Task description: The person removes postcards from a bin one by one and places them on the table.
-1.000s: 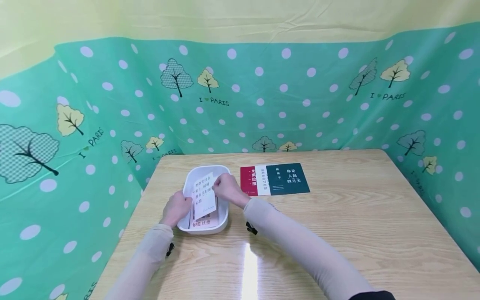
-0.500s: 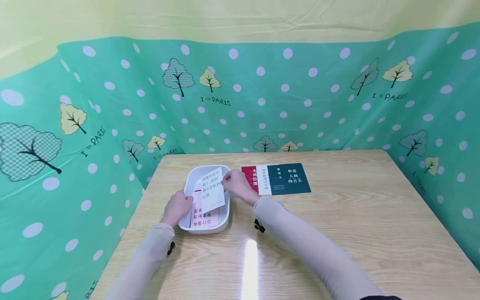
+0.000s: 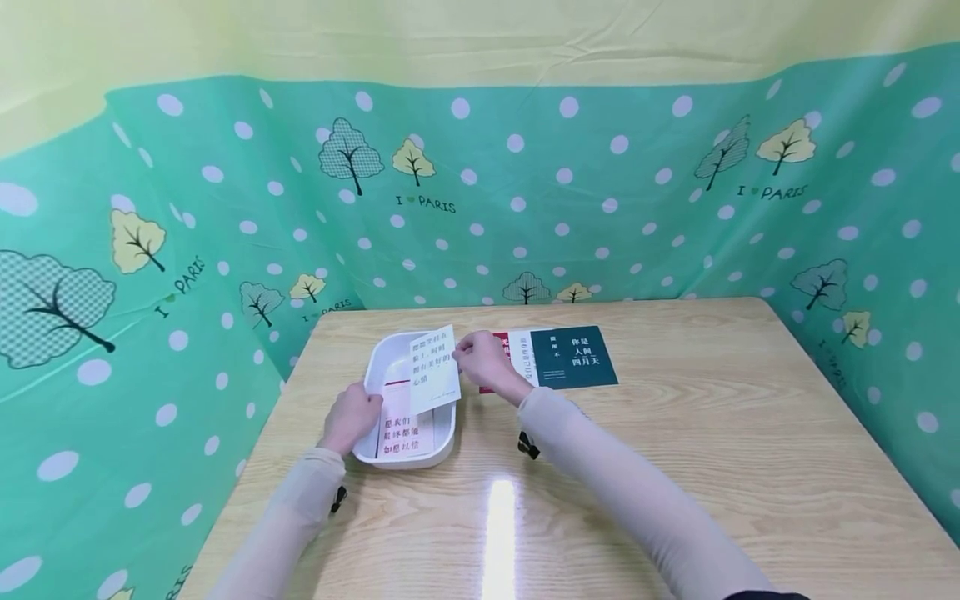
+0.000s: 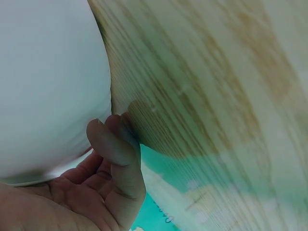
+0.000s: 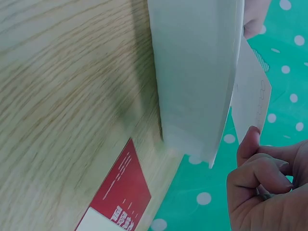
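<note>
In the head view, my left hand (image 3: pixel 352 419) grips the left wall of a white plastic basin (image 3: pixel 411 463). The left wrist view shows its fingers curled against the outside of that wall. My right hand (image 3: pixel 486 362) pinches the right edge of a white card (image 3: pixel 437 390) with dark printed characters. This card is tilted above the basin's right part. From the right wrist side, thumb and fingers (image 5: pixel 250 142) meet at the card's edge, over the rim. Inside the basin lies a pale pink card (image 3: pixel 405 437) with red characters, partly covered by the white one.
Right of the basin, a red card (image 3: pixel 489 385), a white card (image 3: pixel 525 360) and a dark green card (image 3: pixel 577 358) overlap on the wooden table (image 3: pixel 637 450). A green dotted curtain (image 3: pixel 570 250) encloses the table's back and sides.
My right hand has moved right with the white card, from over the basin's middle to its right side, uncovering more of the pink card. The left hand stays at the basin wall.
</note>
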Motion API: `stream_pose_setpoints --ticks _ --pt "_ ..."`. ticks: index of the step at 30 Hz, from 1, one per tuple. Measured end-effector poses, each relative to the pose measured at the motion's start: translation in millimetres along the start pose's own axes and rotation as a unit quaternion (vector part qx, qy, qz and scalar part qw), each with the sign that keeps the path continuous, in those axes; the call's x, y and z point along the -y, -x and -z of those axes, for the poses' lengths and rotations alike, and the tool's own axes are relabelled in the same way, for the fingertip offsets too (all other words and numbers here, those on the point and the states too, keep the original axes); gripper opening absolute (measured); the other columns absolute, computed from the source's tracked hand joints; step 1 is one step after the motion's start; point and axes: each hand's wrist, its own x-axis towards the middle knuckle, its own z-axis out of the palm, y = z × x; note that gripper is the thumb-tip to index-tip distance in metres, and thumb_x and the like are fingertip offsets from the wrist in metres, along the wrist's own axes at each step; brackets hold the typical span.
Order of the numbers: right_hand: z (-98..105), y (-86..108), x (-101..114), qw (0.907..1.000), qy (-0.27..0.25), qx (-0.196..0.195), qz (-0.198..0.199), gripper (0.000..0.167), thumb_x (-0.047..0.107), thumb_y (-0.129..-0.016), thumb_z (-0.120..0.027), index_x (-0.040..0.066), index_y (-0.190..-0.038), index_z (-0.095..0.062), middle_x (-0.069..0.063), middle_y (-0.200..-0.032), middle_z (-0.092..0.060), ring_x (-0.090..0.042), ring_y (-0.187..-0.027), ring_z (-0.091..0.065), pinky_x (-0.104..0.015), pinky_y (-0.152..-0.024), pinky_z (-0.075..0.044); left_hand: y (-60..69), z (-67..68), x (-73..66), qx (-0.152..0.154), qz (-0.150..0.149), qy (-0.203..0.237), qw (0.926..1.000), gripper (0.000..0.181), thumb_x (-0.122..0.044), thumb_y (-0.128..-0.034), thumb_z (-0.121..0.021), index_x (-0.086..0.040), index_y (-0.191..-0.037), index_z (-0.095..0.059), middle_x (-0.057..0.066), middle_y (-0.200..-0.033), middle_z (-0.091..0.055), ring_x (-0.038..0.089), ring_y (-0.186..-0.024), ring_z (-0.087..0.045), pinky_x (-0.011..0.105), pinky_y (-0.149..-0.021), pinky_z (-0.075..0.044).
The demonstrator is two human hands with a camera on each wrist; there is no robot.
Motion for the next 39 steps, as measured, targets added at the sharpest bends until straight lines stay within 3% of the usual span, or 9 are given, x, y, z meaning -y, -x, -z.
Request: stream_pose_setpoints --ticks 8,22,32,39 --pt "13 -2.7 -12 0.9998 -0.01 -0.003 0.018 0.021 0.011 -0.106 -0.062 -0.002 -0.119 -0.071 -0.012 -0.098 -0.073 -0.03 -0.093 -0.071 -0.027 -0.066 -0.053 1.7 0.0 -0.2 -0.003 -0.004 0.002 1.0 0.046 -0.019 -0.107 -0.046 0.013 -0.139 -0.051 0.02 -0.096 -0.067 0.028 -0.079 -0.068 0.041 -0.068 -0.061" --pt "34 -1.9 -26 0.9992 0.003 -0.039 0.002 0.024 0.016 -0.106 -0.062 0.001 -0.122 -0.072 -0.012 -0.109 -0.07 -0.023 -0.092 -0.065 -0.034 -0.077 -0.056 0.4 0.7 0.5 -0.005 -0.008 -0.001 1.0 0.046 -0.018 -0.1064 -0.046 0.014 -0.139 -0.052 0.02 -0.096 -0.067 0.028 -0.079 -0.068 0.041 -0.069 -0.061" --pt "55 0.6 -48 0.9987 -0.01 -0.047 -0.015 0.025 0.02 -0.107 -0.06 0.003 -0.123 -0.071 -0.01 -0.107 -0.07 -0.022 -0.089 -0.062 -0.032 -0.07 -0.052 2.6 1.3 0.3 0.002 -0.004 0.005 1.0 0.047 -0.017 -0.1063 -0.046 0.014 -0.142 -0.049 0.021 -0.099 -0.068 0.028 -0.081 -0.068 0.043 -0.071 -0.061" --pt "70 6.0 -56 0.998 -0.02 -0.053 -0.028 0.024 0.02 -0.108 -0.059 0.004 -0.122 -0.07 -0.009 -0.099 -0.072 -0.03 -0.097 -0.064 -0.035 -0.074 -0.05 2.8 -0.2 -0.5 0.002 0.004 0.006 1.0 0.047 -0.017 -0.1068 -0.046 0.013 -0.142 -0.049 0.022 -0.103 -0.067 0.028 -0.084 -0.068 0.043 -0.074 -0.061"
